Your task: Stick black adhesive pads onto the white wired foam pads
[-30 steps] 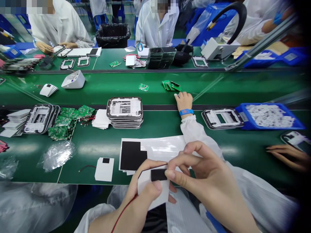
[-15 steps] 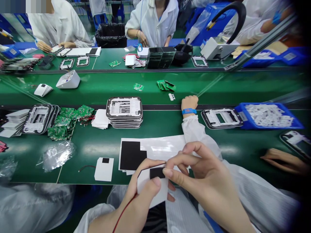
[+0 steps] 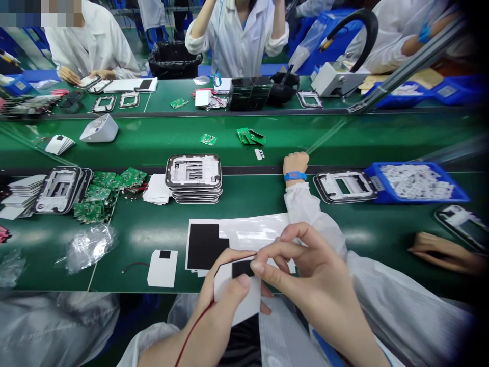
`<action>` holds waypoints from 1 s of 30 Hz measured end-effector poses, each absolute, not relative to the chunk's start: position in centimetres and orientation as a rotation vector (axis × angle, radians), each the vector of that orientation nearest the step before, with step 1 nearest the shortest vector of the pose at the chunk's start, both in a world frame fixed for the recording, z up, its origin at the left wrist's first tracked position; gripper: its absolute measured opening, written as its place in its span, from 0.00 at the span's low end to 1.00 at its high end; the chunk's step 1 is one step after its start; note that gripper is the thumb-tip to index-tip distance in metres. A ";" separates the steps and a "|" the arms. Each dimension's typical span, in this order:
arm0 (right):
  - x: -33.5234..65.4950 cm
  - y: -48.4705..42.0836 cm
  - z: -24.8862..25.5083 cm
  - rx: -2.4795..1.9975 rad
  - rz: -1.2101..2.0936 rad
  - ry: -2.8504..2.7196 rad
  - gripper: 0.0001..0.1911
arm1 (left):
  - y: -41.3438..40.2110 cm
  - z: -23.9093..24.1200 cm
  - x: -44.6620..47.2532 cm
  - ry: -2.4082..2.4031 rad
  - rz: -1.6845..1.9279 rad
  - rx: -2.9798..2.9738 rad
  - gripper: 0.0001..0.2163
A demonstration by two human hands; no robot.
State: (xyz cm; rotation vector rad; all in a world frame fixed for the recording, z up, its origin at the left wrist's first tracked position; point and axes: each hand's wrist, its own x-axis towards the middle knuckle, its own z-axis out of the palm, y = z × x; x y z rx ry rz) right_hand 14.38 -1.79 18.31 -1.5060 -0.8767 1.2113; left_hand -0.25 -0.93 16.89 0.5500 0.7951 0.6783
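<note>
My left hand (image 3: pixel 212 316) is closed around a thin white panel (image 3: pixel 248 303) with a cut corner, thumb on its face. A red wire (image 3: pixel 191 331) runs from the panel over my left wrist. Across the panel's upper edge lies a black sticker (image 3: pixel 240 267). Thumb and index finger of my right hand (image 3: pixel 317 275) pinch at the sticker's right end. Just beyond, a sheet of black stickers (image 3: pixel 202 244) on white backing rests on the table. To its left is another white panel (image 3: pixel 162 272) with a small black patch and a wire.
Stacked frames (image 3: pixel 194 171), green circuit boards (image 3: pixel 95 196) and a plastic bag (image 3: pixel 89 247) occupy the bench. On the right are a blue bin (image 3: pixel 424 196) of white parts and a neighbour's hand (image 3: pixel 445 252). Another person's forearm (image 3: pixel 313 204) reaches in beside my right hand.
My hands keep nearly the same hold on the panel and sticker. Across the line, a co-worker's arms have risen from the table. The view has shifted slightly.
</note>
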 end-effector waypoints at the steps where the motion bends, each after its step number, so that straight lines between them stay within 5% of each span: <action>1: 14.4 -1.8 18.3 -1.505 1.202 -0.881 0.21 | -0.9 16.9 -0.3 0.800 0.677 0.551 0.13; 30: 13.9 -1.9 17.7 -1.517 1.201 -0.869 0.21 | -0.8 16.9 -0.2 0.968 0.615 0.627 0.18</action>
